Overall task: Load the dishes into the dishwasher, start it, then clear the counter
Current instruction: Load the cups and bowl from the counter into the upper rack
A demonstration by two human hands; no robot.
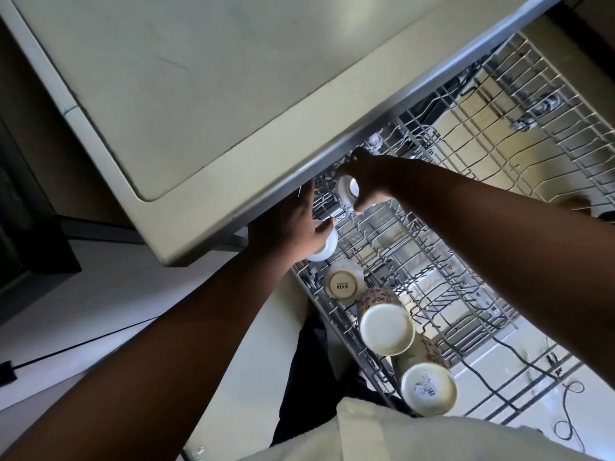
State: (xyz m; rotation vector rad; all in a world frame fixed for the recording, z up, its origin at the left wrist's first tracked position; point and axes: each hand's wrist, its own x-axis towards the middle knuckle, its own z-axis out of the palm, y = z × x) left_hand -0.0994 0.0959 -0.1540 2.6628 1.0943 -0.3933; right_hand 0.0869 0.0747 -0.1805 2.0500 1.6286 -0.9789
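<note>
Cups sit upside down in a row along the left edge of the pulled-out upper rack (492, 168) of the dishwasher, under the lip of the pale tabletop (186, 94). Nearest the person is a cream cup (428, 389) with a label on its base; just beyond it stands a patterned cup (387, 328), and beyond that a cup (343, 285) with printed lettering on its bottom. The left hand (293, 227) grips a white cup (324, 247) at the next place in the row, fingers curled over its side. The right hand (364, 181) reaches farther in and holds a small white cup (347, 191) between thumb and fingers, right at the back of the rack beneath the tabletop edge. The two hands are close together but not touching. The rest of the wire rack to the right holds nothing I can make out clearly. A pale sleeve (399, 434) shows at the bottom edge, and dark cables (565, 390) lie on the floor seen through the rack.
</note>
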